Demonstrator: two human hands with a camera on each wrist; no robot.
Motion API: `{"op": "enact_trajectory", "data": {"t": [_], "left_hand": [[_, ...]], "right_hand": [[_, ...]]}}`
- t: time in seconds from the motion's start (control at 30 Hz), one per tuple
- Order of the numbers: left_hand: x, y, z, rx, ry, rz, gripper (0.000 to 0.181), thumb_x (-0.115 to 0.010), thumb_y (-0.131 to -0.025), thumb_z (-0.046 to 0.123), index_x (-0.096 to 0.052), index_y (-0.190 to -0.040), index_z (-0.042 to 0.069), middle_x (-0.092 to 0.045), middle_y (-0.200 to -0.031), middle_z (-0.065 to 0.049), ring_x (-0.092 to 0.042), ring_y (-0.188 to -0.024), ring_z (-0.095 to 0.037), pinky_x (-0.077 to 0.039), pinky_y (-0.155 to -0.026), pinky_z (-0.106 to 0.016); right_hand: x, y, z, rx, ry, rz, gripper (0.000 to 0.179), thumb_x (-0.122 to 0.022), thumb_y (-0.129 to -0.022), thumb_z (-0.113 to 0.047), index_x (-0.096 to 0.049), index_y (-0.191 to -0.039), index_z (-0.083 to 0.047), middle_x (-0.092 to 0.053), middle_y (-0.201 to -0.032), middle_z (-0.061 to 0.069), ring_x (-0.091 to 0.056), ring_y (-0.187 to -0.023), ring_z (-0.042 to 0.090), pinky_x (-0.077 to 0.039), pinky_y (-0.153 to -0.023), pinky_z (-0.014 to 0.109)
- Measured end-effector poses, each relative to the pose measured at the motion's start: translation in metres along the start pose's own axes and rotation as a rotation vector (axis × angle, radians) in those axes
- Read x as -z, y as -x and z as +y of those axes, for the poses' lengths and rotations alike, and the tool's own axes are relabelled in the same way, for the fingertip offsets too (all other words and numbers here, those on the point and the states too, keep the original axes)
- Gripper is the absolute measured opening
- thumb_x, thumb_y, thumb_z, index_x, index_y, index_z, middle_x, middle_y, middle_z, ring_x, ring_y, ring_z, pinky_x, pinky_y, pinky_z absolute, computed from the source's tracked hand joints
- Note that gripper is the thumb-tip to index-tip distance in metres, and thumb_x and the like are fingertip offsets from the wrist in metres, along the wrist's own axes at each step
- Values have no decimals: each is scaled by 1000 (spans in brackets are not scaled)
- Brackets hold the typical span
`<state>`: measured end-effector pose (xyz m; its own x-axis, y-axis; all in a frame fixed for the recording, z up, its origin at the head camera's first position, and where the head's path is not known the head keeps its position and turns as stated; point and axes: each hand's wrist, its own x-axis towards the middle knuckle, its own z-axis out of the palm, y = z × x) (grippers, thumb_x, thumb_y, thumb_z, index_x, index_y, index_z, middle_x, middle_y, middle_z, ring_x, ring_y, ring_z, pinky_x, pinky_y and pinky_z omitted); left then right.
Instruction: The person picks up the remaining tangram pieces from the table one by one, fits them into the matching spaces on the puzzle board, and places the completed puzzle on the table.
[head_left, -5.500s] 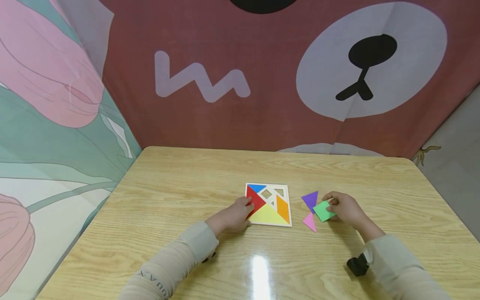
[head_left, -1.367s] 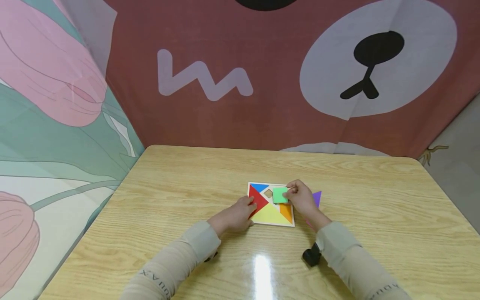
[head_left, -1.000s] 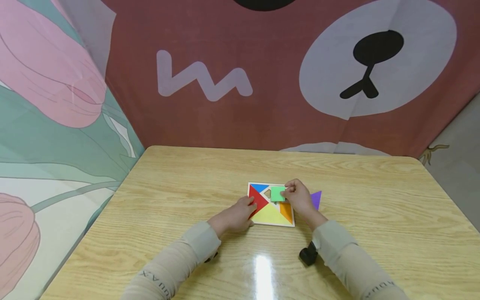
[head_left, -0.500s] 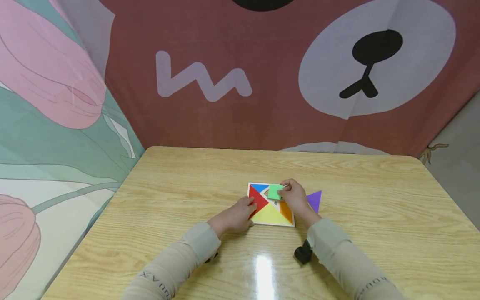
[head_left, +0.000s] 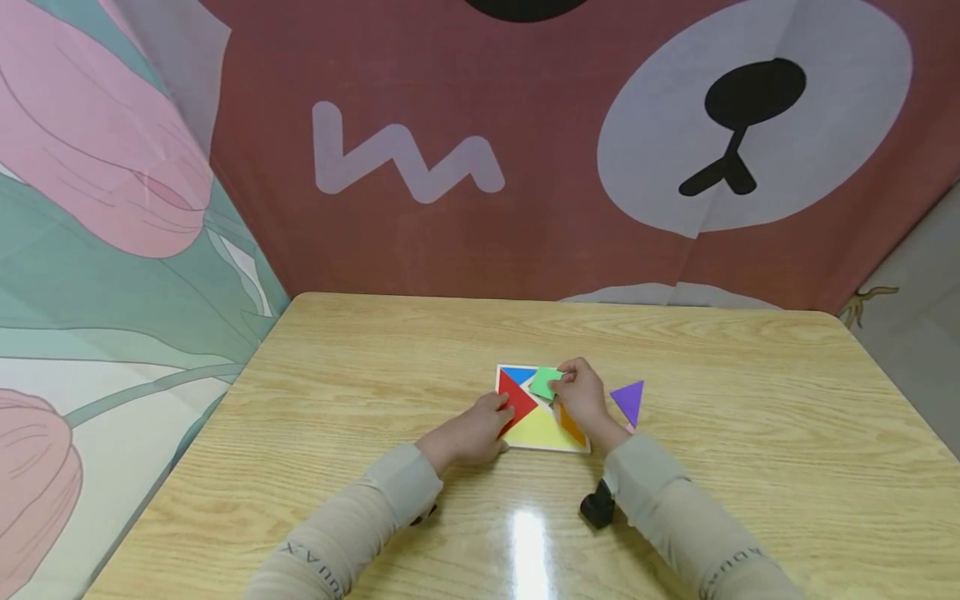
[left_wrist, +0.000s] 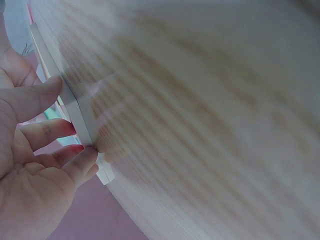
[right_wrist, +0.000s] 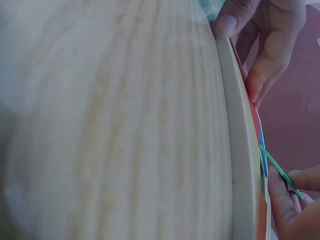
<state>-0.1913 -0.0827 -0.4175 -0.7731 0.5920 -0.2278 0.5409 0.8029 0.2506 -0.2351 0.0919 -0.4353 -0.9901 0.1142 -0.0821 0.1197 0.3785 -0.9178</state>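
Observation:
A square tangram board point(head_left: 547, 451) with a white rim lies on the table. Set in it are a red triangle point(head_left: 517, 406), a yellow triangle point(head_left: 542, 428), a blue triangle point(head_left: 515, 375) and an orange parallelogram point(head_left: 573, 427), partly covered. My left hand point(head_left: 474, 429) holds the board's left side, fingertips on the red piece and thumb at the near edge. With thumb and fingers my right hand point(head_left: 585, 396) pinches a green square piece point(head_left: 542, 382) over the board's upper part. In the right wrist view, the green square point(right_wrist: 281, 173) is tilted, one edge down at the board.
Right of the board lies a purple triangle point(head_left: 630, 402), with a sliver of a pink triangle point(head_left: 631, 429) showing beside my right wrist. The wooden table point(head_left: 360, 367) ends at a printed bear backdrop point(head_left: 540, 225). A black device point(head_left: 597, 507) hangs below my right cuff.
My right hand has brought the green square from beside the board to above it, then shifted it slightly left and turned it. The left hand keeps its hold on the board.

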Motion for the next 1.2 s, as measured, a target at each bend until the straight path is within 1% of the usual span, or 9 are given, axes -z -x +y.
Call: {"op": "enact_trajectory", "data": {"t": [0.2, 0.4, 0.6, 0.77, 0.93, 1.03, 1.2], "left_hand": [[0, 0, 0, -34, -34, 25, 54, -58, -82, 20, -39, -127, -3, -30, -133, -19, -25, -123, -29, -23, -100, -32], [1, 0, 0, -19, -30, 9, 55, -58, -82, 21, -39, -128, -2, -29, -134, -18, -24, -123, -28, -23, -100, -32], [1, 0, 0, -7, -21, -4, 55, -58, -82, 21, -38, -129, -1, -28, -135, -17, -23, -124, -28, -23, -100, -32], [1, -1, 0, -1, -14, -8, 56, -57, -83, 22, -37, -129, 0, -27, -136, -16, -22, -125, -27, -23, -100, -32], [1, 0, 0, 3, -14, -11, 56, -58, -82, 22, -36, -130, 0, -27, -136, -16, -22, -125, -27, -24, -99, -32], [0, 0, 0, 1, -15, -11, 57, -58, -82, 22, -36, -130, 0, -27, -136, -16, -22, -125, -27, -24, -99, -31], [1, 0, 0, -2, -8, -5, 56, -58, -82, 22, -36, -129, -1, -27, -136, -16, -22, -124, -27, -24, -99, -32]], "right_hand": [[-6, 2, -1, -8, 19, 27, 21, -60, -75, 3, -48, -93, 4, -43, -75, 6, -43, -66, 16, -40, -54, 21], [-9, 4, -3, 7, 61, 39, 20, -60, -75, 4, -48, -91, 3, -43, -76, 8, -45, -67, 18, -41, -55, 23], [-9, 5, -4, 18, 92, 23, 21, -60, -74, 4, -49, -92, 3, -43, -75, 8, -47, -66, 19, -41, -56, 24], [-8, 4, -6, 14, 131, -13, 20, -59, -75, 5, -49, -93, 2, -43, -76, 8, -47, -66, 19, -40, -57, 25], [-7, 3, -8, 14, 173, -41, 20, -58, -75, 4, -49, -92, 2, -43, -75, 9, -47, -65, 20, -39, -55, 25], [-8, 2, -8, 23, 189, -41, 20, -59, -74, 4, -49, -91, 2, -44, -74, 9, -46, -66, 20, -38, -56, 26], [-10, 2, -8, 66, 202, -21, 18, -60, -73, 5, -48, -86, 2, -45, -72, 9, -46, -67, 21, -39, -56, 27]]}}
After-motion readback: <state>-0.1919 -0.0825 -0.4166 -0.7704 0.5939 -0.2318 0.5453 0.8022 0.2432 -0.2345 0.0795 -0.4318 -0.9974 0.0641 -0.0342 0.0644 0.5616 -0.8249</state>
